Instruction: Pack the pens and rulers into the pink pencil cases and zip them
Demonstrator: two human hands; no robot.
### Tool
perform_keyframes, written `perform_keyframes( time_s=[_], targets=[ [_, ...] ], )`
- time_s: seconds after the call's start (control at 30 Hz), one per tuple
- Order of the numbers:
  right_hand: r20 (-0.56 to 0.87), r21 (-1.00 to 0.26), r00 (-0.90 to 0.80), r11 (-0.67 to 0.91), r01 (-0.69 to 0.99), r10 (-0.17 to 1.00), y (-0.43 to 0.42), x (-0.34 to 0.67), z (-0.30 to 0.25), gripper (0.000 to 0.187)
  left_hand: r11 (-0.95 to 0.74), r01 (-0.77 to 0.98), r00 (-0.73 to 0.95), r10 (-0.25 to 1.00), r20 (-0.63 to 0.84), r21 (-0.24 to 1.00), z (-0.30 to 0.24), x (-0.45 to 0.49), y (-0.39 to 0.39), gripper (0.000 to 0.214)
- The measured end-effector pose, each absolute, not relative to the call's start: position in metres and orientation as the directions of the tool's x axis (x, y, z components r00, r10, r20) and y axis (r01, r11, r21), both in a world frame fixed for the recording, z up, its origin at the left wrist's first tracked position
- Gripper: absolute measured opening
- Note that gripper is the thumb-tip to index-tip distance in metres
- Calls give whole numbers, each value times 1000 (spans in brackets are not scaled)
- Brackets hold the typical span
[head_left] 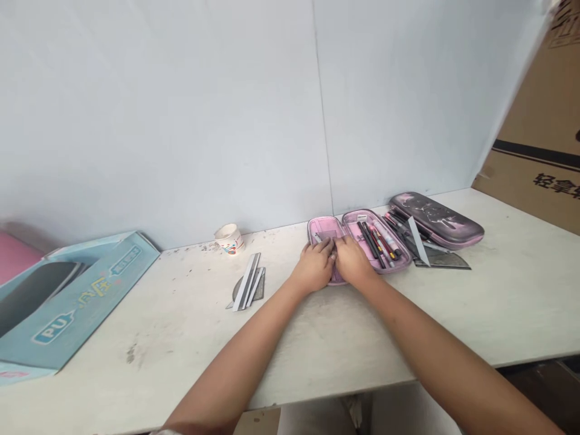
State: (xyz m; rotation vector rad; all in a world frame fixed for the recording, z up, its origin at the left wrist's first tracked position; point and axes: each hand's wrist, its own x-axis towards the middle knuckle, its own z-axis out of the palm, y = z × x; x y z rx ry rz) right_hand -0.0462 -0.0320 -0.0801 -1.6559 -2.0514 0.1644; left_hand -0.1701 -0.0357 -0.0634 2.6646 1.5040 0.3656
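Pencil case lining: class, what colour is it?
Pale pink, on the inside of the open pencil case; the head view shows it best.

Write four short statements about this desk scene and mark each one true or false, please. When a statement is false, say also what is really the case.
1. The left hand and the right hand both rest on the open pink pencil case. True.
2. The paper cup stands to the right of the hands. False: it stands to their left.
3. The pens lie in the right half of the case. True.
4. The blue box sits at the right end of the table. False: it sits at the left end.
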Motion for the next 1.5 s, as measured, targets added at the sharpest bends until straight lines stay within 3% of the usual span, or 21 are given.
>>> perform_keyframes(
  time_s=[0.2,0.43,0.57,0.73,0.93,1.1,1.23,1.5],
  targets=[
    [340,-232,-259,348,908,904,-36,-46,-75,31,-462,878,440,882,168,126,-64,-176,-36,39],
    [405,-239,-193,307,921,894,-32,-42,-94,36,-441,848,363,888,283,294,-64,-194,-49,48],
    [487,-247,-156,307,919,859,-32,-35,-97,37,-266,921,173,934,313,286,-56,-238,-65,41],
    [597,-228,-207,411,883,775,-41,-53,-84,31,125,980,-162,953,255,153,-66,-302,-78,48],
    [494,-204,-460,613,764,738,-68,-130,-67,30,251,964,-266,934,237,89,-81,-329,-75,59],
    [325,-197,-561,635,747,761,-78,-178,-70,28,259,951,-293,929,227,169,-81,-337,-74,51],
    [286,-246,-558,623,743,779,-76,-192,-75,28,260,935,-321,910,262,244,-78,-343,-77,36],
    [385,-402,-504,632,662,773,-84,-171,-61,32,11,773,-290,896,337,635,-54,-310,-88,12]
  ],
)
